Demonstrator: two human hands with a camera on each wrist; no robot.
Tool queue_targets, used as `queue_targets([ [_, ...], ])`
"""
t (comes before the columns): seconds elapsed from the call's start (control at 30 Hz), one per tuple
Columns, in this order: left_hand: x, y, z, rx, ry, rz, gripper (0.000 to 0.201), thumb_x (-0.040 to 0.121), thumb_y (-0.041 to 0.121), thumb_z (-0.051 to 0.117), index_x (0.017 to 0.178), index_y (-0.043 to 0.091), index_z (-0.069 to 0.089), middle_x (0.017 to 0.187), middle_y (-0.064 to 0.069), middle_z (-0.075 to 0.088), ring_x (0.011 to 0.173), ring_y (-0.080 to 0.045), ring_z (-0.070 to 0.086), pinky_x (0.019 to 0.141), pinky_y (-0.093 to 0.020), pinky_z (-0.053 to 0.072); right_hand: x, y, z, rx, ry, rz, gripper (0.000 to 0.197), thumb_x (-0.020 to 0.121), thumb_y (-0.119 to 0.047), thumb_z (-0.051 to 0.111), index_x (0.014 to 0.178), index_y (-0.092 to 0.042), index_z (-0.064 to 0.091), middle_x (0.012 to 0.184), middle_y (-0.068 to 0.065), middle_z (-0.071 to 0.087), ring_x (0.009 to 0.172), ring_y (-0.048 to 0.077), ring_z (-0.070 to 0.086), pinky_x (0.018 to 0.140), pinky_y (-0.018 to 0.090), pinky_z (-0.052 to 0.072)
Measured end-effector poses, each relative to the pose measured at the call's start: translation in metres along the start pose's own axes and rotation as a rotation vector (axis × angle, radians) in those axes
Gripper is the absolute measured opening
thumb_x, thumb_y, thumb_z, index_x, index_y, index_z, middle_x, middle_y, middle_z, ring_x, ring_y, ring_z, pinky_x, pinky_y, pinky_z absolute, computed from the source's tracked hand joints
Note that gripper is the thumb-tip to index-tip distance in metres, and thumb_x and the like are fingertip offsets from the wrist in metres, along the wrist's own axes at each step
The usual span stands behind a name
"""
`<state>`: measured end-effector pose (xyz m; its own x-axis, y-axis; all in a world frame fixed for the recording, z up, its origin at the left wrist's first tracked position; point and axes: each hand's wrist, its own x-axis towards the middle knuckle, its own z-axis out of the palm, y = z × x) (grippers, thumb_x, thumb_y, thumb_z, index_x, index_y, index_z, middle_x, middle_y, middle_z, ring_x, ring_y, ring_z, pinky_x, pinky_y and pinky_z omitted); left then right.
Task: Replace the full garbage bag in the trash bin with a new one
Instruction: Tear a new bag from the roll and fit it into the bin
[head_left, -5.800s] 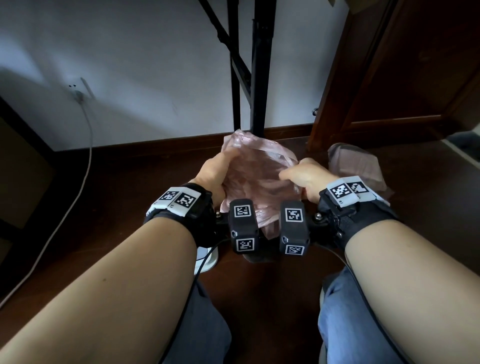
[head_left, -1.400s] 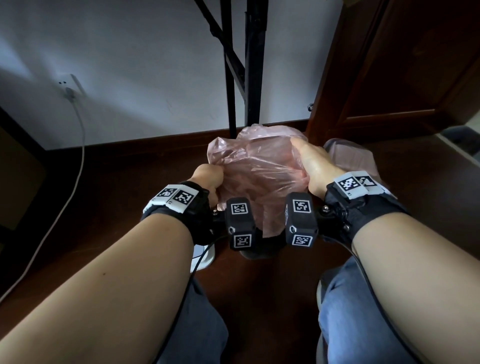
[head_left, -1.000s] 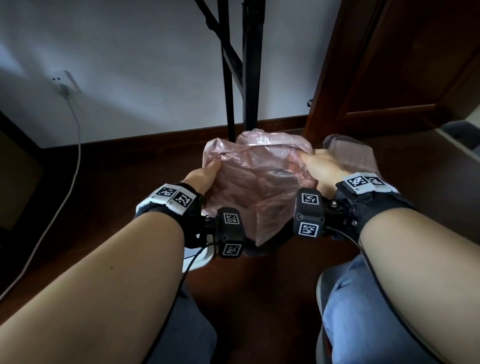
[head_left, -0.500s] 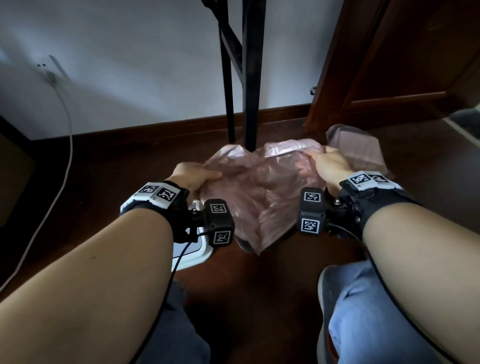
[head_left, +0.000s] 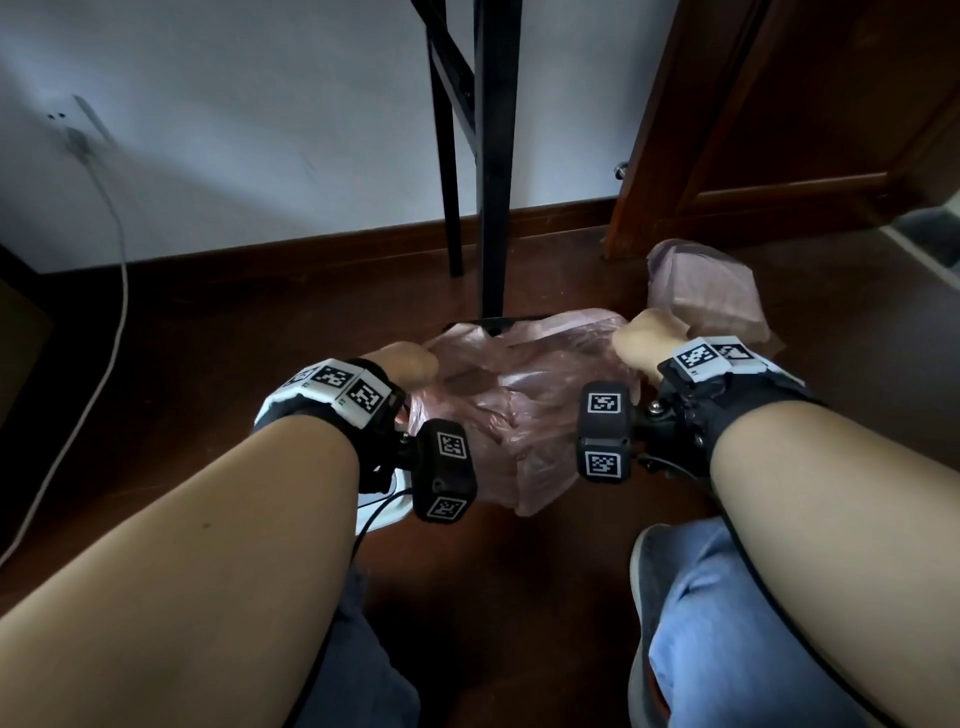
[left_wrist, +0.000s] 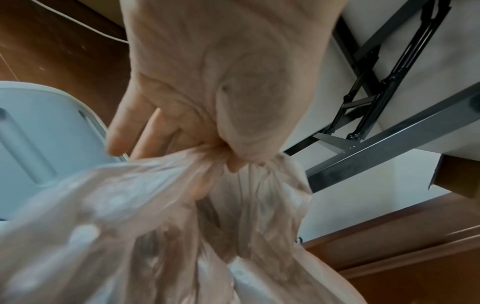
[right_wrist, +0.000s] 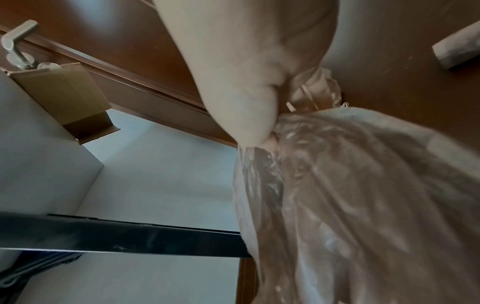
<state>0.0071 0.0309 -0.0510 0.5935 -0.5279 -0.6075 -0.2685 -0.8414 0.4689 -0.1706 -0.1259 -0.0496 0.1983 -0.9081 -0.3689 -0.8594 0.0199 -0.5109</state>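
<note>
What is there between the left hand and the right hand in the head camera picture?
In the head view, the new pink garbage bag stretches between the left hand and the right hand; each hand grips one edge of it.

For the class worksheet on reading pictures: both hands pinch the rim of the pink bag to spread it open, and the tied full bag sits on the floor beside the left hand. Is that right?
One detail is wrong. The full bag sits on the floor beside the right hand, not the left hand, as the head view shows. Both hands do pinch the pink bag at its rim, spreading it open.
</note>
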Motion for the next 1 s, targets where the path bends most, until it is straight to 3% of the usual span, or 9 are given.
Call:
queue_targets([
  [0.07,0.008,-0.001,-0.001,0.053,0.124,0.023,0.028,0.096,0.013,0.043,0.115,-0.002,0.056,0.115,-0.014,0.061,0.105,-0.032,0.059,0.077,-0.033,0.047,0.002,0.002,-0.001,0.018,0.082,0.015,0.029,0.096,-0.014,0.047,0.113,0.005,0.06,0.117,0.024,0.063,0.108,0.039,0.061,0.088,0.036,0.047],
  [0.13,0.015,-0.003,-0.005,-0.014,0.298,0.072,0.033,0.093,0.015,0.049,0.121,0.002,0.06,0.121,-0.015,0.062,0.111,-0.031,0.06,0.079,-0.031,0.046,0.008,0.005,0.001,0.046,0.091,-0.025,0.028,0.094,-0.014,0.048,0.112,0.001,0.062,0.117,0.022,0.064,0.108,0.038,0.06,0.086,0.034,0.045],
  [0.23,0.022,-0.004,-0.007,-0.112,0.399,0.203,0.023,0.086,0.012,0.06,0.106,0.017,0.07,0.112,-0.005,0.068,0.104,-0.023,0.063,0.076,-0.025,0.046,0.013,0.006,0.006,0.091,0.091,-0.081,0.021,0.09,-0.014,0.055,0.106,-0.003,0.065,0.114,0.018,0.066,0.106,0.035,0.062,0.085,0.032,0.047],
  [0.43,0.031,-0.007,0.0,-0.264,0.185,0.103,0.021,0.072,0.022,0.08,0.083,0.007,0.069,0.082,-0.007,0.067,0.075,-0.021,0.063,0.079,-0.034,0.056,0.026,0.01,0.012,0.199,0.123,-0.012,0.035,0.085,-0.019,0.068,0.114,0.0,0.066,0.113,0.02,0.068,0.104,0.034,0.065,0.09,0.035,0.052],
  [0.53,0.042,-0.018,-0.007,-0.491,0.269,-0.024,0.03,0.078,0.029,0.075,0.09,0.002,0.067,0.092,-0.013,0.069,0.078,-0.028,0.066,0.076,-0.035,0.055,0.034,0.009,0.012,0.263,0.262,0.003,0.026,0.084,-0.013,0.067,0.109,-0.005,0.07,0.113,0.018,0.069,0.107,0.033,0.064,0.095,0.036,0.051],
  [0.67,0.049,-0.026,-0.012,-0.727,0.342,-0.184,0.028,0.081,0.022,0.069,0.098,0.0,0.066,0.07,-0.007,0.067,0.071,-0.024,0.065,0.057,-0.027,0.051,0.045,0.007,0.015,0.231,0.239,0.043,0.025,0.084,-0.012,0.068,0.109,-0.007,0.07,0.115,0.017,0.068,0.109,0.032,0.064,0.094,0.032,0.049],
  [0.73,0.053,-0.021,-0.007,-0.622,0.326,-0.171,0.024,0.083,0.02,0.066,0.096,-0.001,0.064,0.06,-0.004,0.066,0.068,-0.023,0.064,0.06,-0.028,0.052,0.05,0.007,0.02,0.174,0.187,0.057,0.031,0.083,-0.016,0.07,0.112,-0.007,0.068,0.116,0.018,0.068,0.108,0.033,0.064,0.092,0.031,0.048],
  [0.87,0.062,-0.005,0.008,-0.319,0.354,-0.03,0.047,0.076,0.02,0.074,0.12,0.015,0.056,0.104,-0.003,0.064,0.1,-0.022,0.063,0.092,-0.032,0.051,0.056,0.005,0.03,0.061,0.123,0.013,0.028,0.085,-0.017,0.065,0.111,-0.009,0.067,0.114,0.016,0.067,0.105,0.034,0.064,0.085,0.031,0.048],
  [1.0,0.069,0.004,0.017,-0.365,0.266,0.09,0.036,0.068,0.024,0.079,0.101,0.019,0.067,0.091,0.001,0.069,0.084,-0.017,0.067,0.08,-0.03,0.056,0.06,0.002,0.036,-0.03,0.221,-0.079,0.025,0.089,-0.019,0.058,0.112,-0.011,0.064,0.12,0.014,0.063,0.111,0.034,0.059,0.087,0.034,0.047],
])
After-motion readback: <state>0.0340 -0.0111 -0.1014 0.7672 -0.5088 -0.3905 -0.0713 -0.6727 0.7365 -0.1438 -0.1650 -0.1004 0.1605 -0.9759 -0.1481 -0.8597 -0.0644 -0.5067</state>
